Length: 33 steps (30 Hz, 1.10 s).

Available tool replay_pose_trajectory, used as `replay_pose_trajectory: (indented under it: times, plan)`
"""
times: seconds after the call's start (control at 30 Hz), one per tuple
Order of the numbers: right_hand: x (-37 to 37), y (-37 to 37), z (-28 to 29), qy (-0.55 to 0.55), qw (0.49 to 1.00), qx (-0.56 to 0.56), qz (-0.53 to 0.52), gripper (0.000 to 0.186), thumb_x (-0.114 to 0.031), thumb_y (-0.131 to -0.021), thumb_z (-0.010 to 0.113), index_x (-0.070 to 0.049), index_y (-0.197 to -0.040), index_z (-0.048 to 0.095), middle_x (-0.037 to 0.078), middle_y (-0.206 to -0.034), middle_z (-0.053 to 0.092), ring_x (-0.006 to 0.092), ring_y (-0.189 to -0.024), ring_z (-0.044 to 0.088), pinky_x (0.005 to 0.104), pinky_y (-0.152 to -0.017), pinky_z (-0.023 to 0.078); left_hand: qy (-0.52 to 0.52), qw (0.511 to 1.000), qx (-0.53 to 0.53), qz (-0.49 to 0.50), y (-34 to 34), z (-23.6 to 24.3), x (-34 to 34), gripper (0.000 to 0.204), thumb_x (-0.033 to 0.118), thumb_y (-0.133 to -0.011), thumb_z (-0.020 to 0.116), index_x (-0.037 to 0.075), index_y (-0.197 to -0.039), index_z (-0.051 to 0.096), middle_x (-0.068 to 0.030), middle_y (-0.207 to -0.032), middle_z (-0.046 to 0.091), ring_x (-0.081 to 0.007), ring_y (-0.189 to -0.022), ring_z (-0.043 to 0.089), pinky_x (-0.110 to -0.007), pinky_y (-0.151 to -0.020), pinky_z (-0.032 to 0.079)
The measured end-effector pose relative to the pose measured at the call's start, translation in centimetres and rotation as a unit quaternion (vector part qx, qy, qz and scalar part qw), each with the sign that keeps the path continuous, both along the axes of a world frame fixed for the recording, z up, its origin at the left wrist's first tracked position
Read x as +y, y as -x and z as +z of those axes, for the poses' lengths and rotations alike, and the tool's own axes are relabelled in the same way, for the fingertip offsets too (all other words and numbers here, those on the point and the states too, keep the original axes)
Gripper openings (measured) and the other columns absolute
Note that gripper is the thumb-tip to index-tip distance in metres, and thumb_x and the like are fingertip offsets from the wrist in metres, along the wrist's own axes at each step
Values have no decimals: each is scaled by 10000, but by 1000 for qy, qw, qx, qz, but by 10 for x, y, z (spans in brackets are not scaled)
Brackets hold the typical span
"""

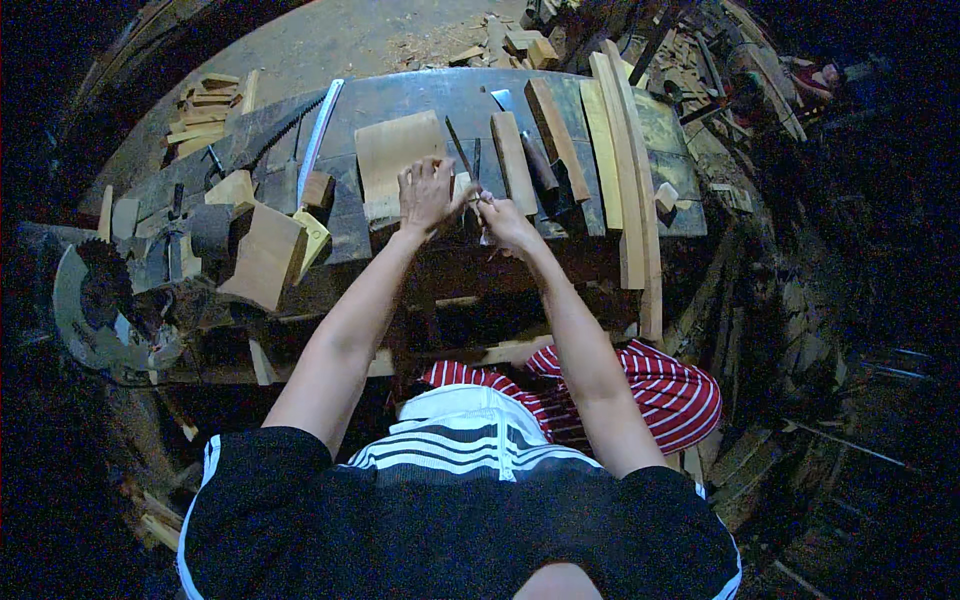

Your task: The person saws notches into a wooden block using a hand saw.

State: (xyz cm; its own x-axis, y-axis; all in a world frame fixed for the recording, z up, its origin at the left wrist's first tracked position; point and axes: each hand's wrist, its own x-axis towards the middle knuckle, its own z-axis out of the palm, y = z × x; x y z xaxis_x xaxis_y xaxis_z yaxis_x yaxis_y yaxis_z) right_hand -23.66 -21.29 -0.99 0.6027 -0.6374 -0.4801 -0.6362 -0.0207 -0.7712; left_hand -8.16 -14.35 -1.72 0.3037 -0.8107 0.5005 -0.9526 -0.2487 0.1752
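Note:
Both my arms reach forward over a dark workbench (420,100). My left hand (427,193) rests with spread fingers on the near edge of a flat tan wooden board (393,150) and pinches a small pale wood piece (462,185) at its right. My right hand (503,220) is closed around a thin tool; its end meets the small piece, and I cannot tell what kind of tool it is. The two hands almost touch.
A handsaw (318,135) lies at the bench's left, with wood blocks (268,255) and a circular saw (95,310) nearer the left edge. Long planks (625,160) and a chisel (535,160) lie to the right. Offcuts (205,110) litter the floor beyond.

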Motion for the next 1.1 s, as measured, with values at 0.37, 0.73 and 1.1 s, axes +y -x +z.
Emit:
replay_pose_trajectory:
  times: [0.37,0.73,1.1]
  plan:
    - [59,18,55,282,953,-67,-88,348,-373,-921,428,-67,-963,588,237,-750,626,410,-720,621,505,-608,486,-84,985,93,-120,5,57,23,617,294,-616,771,85,-1130,500,-116,-1068,448,-297,-1010,442,-412,-824,391]
    - [85,20,80,368,928,-24,-56,220,-275,-918,465,-91,-965,576,234,-692,603,397,-681,612,481,-579,462,-184,905,356,-144,3,71,55,537,177,-560,724,24,-1030,513,-155,-1021,528,-373,-975,491,-441,-749,463]
    - [72,29,81,109,912,-286,-274,521,-476,-935,401,-51,-670,546,-13,-502,447,101,-482,503,273,-444,378,-44,993,81,-80,-21,70,69,457,224,-686,681,69,-1093,539,-100,-927,588,-292,-881,579,-390,-708,472]
